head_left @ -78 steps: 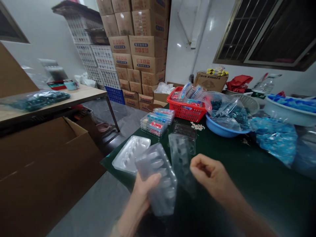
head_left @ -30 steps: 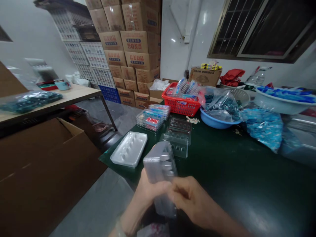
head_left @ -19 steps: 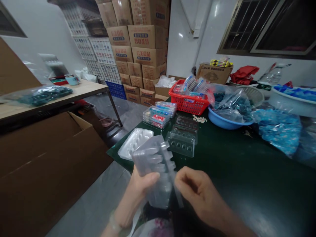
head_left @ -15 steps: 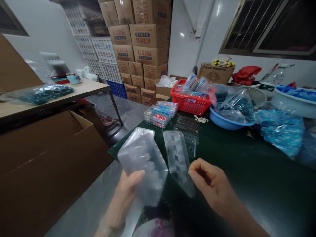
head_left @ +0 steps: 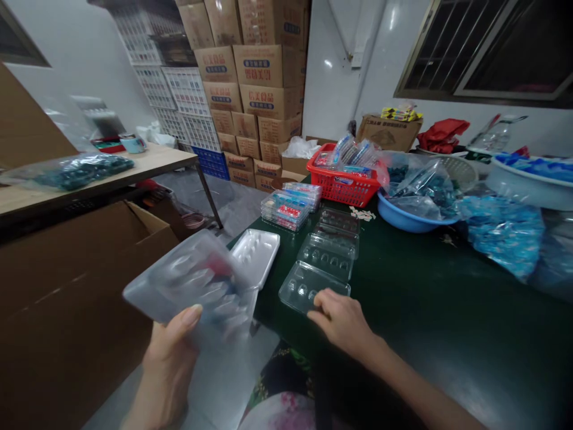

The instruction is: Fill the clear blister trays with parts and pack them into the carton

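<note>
My left hand (head_left: 172, 349) grips a stack of clear plastic blister trays (head_left: 179, 278), thumb on top, held tilted off the table's left edge and a little blurred. My right hand (head_left: 342, 319) has its fingers closed at the near right corner of a single clear blister tray (head_left: 298, 272), which lies on the dark green table. Beyond it, more single trays (head_left: 326, 255) lie in a column, edges close or overlapping. A white-looking stack of trays (head_left: 266, 242) rests at the table's left edge, partly behind the held stack.
Filled clear packs (head_left: 286, 209) are piled near the far table edge. Behind stand a red basket (head_left: 342, 188) of packs and a blue basin (head_left: 409, 221) with bagged items. A bag of blue pieces (head_left: 504, 233) lies right. An open carton (head_left: 89, 286) stands left below.
My right hand has brought a single tray from upright down onto the table, in front of the other trays. My left hand has moved left with the stack, uncovering the white-looking stack.
</note>
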`<state>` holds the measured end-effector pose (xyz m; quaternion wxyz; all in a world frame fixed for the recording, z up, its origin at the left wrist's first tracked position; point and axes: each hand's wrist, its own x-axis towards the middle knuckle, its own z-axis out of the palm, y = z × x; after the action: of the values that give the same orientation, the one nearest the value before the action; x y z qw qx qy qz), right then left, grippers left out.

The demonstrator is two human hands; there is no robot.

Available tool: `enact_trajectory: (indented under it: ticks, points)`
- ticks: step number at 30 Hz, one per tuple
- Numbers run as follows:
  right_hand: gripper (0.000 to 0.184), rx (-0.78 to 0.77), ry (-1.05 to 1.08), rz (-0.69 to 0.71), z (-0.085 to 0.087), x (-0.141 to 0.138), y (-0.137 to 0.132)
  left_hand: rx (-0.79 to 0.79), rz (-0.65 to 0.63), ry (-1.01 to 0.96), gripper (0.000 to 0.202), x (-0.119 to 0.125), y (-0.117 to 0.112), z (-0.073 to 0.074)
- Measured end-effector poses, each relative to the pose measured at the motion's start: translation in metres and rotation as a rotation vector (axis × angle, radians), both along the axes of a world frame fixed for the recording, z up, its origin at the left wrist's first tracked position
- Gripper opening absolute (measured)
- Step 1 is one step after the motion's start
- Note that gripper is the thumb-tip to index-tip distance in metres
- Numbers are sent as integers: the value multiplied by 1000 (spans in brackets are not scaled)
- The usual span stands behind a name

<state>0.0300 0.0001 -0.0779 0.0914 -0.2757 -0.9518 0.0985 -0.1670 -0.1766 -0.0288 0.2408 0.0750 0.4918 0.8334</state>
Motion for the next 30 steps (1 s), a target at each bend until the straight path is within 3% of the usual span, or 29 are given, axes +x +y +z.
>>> enact_trajectory:
  ticks: [4,8,15,23,26,30]
  points:
    - [21,113,126,-173,-4,-2,29,-30,-31,-5,56,12,7,3]
    - [20,122,98,-162,-15,-8,49,-32,-73,-11,63,26,15,11]
    - [20,88,127,-127,-16,-3,34,-19,-142,-17,61,39,26,12]
    - [19,44,188,-207,-13,-7,24,-63,-193,-35,54,36,39,3]
    - [16,-36,239,-124,-5,1,12,-66,-151,-52,50,29,36,3]
    - [18,-260,100,143,3,15,-7,-54,-124,-17,47,21,28,5]
